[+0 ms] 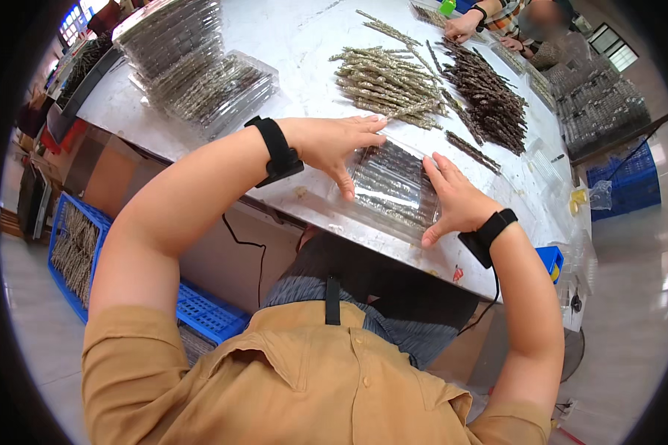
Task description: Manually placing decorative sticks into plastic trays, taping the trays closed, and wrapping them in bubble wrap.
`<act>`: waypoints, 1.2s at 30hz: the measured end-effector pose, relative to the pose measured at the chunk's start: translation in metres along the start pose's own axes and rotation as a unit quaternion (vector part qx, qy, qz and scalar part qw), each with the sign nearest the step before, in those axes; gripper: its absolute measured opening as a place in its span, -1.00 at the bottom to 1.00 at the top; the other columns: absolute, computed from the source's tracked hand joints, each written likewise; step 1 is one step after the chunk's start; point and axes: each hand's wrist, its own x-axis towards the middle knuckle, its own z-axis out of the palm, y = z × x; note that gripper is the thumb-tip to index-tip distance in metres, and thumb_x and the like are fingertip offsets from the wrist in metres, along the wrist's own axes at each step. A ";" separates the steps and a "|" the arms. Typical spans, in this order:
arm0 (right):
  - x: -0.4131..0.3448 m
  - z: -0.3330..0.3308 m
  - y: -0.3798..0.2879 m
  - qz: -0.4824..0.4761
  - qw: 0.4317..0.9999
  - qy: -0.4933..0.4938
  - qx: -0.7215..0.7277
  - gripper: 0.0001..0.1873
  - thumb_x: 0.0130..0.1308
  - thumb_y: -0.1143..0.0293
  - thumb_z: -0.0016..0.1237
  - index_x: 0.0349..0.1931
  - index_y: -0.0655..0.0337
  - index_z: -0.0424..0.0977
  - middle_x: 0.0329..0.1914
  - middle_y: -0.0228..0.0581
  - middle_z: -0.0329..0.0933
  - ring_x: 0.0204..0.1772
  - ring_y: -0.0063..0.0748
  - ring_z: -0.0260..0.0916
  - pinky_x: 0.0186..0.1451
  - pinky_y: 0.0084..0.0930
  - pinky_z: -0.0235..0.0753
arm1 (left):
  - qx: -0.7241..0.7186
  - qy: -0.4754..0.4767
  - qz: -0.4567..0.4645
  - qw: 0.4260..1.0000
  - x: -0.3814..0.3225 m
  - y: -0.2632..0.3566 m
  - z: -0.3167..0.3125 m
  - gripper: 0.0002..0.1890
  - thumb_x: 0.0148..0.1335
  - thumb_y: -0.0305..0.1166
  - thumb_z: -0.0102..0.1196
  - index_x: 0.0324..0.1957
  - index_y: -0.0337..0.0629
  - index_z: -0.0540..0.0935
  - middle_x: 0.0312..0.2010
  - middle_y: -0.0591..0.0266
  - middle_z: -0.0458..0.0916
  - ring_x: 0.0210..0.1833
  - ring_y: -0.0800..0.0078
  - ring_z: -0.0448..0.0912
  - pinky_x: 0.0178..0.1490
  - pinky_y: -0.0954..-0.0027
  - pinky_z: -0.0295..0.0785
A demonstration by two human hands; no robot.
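A clear plastic box (389,192) lies near the table's front edge, with silvery glitter-coated sticks and some dark ones showing through its glossy top. My left hand (339,146) spans its left side, thumb at the near left and fingers along the far left corner. On the right side, my right hand (459,197) holds the box's edge between its fingers and thumb. Beyond the box lies a loose pile of pale gold glittery sticks (387,83). Dark brown glittery sticks (487,100) form another pile to its right, and one dark stick (472,151) lies apart near my right hand.
Stacked clear boxes of sticks (172,61) stand at the back left of the white table (289,33). A co-worker's hand (463,25) touches the dark pile. More boxes (601,105) are stacked at right. A blue crate of sticks (78,250) and a blue tape dispenser (550,261) flank me.
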 end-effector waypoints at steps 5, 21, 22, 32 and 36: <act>0.008 -0.008 -0.004 0.019 0.999 -0.025 -0.018 0.61 -0.56 -0.18 0.53 0.47 0.45 -0.20 0.55 0.41 -0.28 0.60 0.27 -0.31 0.60 -0.23 -0.11 | 0.015 -0.020 -0.019 0.999 0.002 -0.007 0.000 0.34 -0.38 0.05 0.57 0.37 -0.55 0.13 0.47 -0.32 -0.04 0.57 -0.05 -0.12 0.57 0.22 -0.06; 0.023 -0.005 -0.050 0.004 0.988 0.142 0.059 -0.11 0.09 0.06 0.28 0.39 0.21 0.21 -0.13 0.10 0.47 -0.02 0.07 0.47 0.05 -0.20 0.47 | -0.217 0.354 -0.232 0.880 -0.124 0.061 0.038 -0.53 0.22 -0.07 0.28 -0.16 -0.36 0.55 -0.21 -0.02 0.62 -0.10 0.31 0.61 -0.02 0.32 0.52; 0.025 -0.003 -0.056 0.005 0.986 0.142 0.086 -0.13 0.08 0.06 0.29 0.36 0.22 0.24 -0.12 0.10 0.48 -0.02 0.08 0.47 0.05 -0.20 0.48 | -0.337 0.362 -0.267 0.827 -0.141 0.065 0.060 -0.56 0.29 -0.07 0.21 -0.14 -0.32 0.53 -0.30 0.10 0.61 -0.16 0.41 0.61 -0.09 0.39 0.53; -0.004 0.034 -0.138 -0.077 0.956 0.202 0.199 -0.39 0.10 0.16 0.30 0.10 0.26 0.42 -0.23 -0.02 0.53 -0.23 -0.12 0.53 -0.16 -0.27 0.52 | -0.777 0.386 -0.212 0.450 -0.151 0.107 0.136 -0.60 0.40 -0.32 0.10 0.19 -0.29 0.43 0.08 0.17 0.58 0.07 0.38 0.58 0.17 0.29 0.50; -0.017 0.059 -0.132 -0.021 0.900 0.327 0.287 -0.48 0.15 0.14 0.27 -0.03 0.34 0.47 -0.29 -0.10 0.57 -0.28 -0.18 0.53 -0.21 -0.34 0.51 | -0.771 0.353 -0.212 0.487 -0.147 0.117 0.118 -0.55 0.38 -0.30 0.11 0.21 -0.32 0.42 0.07 0.11 0.60 0.08 0.33 0.60 0.17 0.26 0.52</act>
